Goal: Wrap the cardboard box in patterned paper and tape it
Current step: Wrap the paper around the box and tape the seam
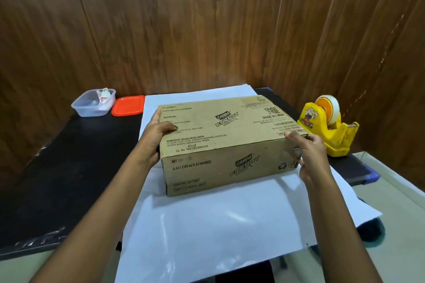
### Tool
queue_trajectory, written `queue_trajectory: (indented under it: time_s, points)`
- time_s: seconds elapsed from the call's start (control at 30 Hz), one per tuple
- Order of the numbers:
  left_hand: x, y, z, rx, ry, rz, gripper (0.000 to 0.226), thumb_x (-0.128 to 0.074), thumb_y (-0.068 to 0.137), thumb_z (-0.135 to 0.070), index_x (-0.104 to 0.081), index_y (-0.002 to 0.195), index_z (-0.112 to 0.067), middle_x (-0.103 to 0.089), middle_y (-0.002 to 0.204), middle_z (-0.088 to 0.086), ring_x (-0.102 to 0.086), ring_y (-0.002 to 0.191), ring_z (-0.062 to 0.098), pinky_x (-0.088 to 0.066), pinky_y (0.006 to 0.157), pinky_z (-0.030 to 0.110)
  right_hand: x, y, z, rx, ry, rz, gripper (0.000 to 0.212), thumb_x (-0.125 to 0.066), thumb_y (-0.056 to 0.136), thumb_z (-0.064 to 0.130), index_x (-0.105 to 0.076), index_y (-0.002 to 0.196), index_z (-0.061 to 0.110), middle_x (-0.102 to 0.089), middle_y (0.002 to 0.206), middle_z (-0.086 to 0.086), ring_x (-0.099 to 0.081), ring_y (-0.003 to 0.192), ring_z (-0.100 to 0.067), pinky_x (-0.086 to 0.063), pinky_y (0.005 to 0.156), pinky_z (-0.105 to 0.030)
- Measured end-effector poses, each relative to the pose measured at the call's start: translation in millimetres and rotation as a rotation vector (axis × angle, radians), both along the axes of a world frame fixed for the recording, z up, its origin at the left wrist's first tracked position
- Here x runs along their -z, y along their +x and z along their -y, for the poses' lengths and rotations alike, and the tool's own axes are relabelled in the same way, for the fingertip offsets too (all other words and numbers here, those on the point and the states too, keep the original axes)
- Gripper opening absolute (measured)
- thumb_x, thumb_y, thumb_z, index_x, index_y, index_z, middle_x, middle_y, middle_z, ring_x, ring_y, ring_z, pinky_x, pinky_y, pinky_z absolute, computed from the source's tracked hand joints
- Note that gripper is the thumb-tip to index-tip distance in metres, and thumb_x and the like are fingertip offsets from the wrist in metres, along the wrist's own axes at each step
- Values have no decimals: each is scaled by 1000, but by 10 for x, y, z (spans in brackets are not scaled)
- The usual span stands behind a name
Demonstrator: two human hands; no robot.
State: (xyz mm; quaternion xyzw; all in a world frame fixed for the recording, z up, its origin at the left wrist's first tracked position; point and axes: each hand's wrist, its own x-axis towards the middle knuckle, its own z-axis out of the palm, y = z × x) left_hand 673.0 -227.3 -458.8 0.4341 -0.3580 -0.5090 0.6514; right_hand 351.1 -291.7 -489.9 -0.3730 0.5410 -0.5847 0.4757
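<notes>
so the cardboard box (220, 135), printed w/ campa energy drink text, sits flat on a sheet of wrapping paper (207, 232) spread white side up, so its pattern is hidden. paper overhangs the near edge of the black table (69, 179) & its bottom is cut off by the frame. left hand (156, 138) grips the box's left end, thumb on top, fingers out of sight behind the side. right hand (310, 156) clasps the near right corner, thumb on the top edge, fingertips partly hidden. yellow tape dispenser (326, 126) stands just right of the box. far left: clear tub (93, 103) w/ paper scraps, too small to read, beside an orange lid (128, 105).
</notes>
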Motion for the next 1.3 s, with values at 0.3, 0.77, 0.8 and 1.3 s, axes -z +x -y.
queue_trajectory:
  time_s: [0.3,0.77,0.8,1.3]
  points:
    - [-4,161,10,-50,3,-17,68,-38,81,16,-36,141,-15,-55,128,15,-62,98,26,-58,66,32,4,180,83,-51,15,-38,71,-79,29,60,-48,88,35,-52,126,-7,-51,116,-30,-51,92,-49]
    - [27,72,-114,-20,29,-40,73,-39,83,14,-29,146,-21,-57,128,14,-59,111,31,-57,77,38,132,-5,13,-50,-10,-58,76,-85,34,54,-55,97,26,-54,123,-12,-57,112,-30,-56,83,-47]
    - [10,73,-124,-21,19,-32,71,-38,82,15,-32,145,-19,-58,126,13,-61,107,29,-58,75,37,119,-6,6,-54,-9,-63,77,-85,33,55,-56,97,25,-55,123,-12,-56,113,-31,-56,83,-47]
    - [-103,-2,-107,-47,-36,1,57,-33,82,17,-48,127,-14,-62,108,8,-70,80,16,-57,60,26,-24,-59,-144,-49,-1,-87,79,-84,26,59,-53,92,29,-56,123,-9,-53,115,-29,-54,86,-48]
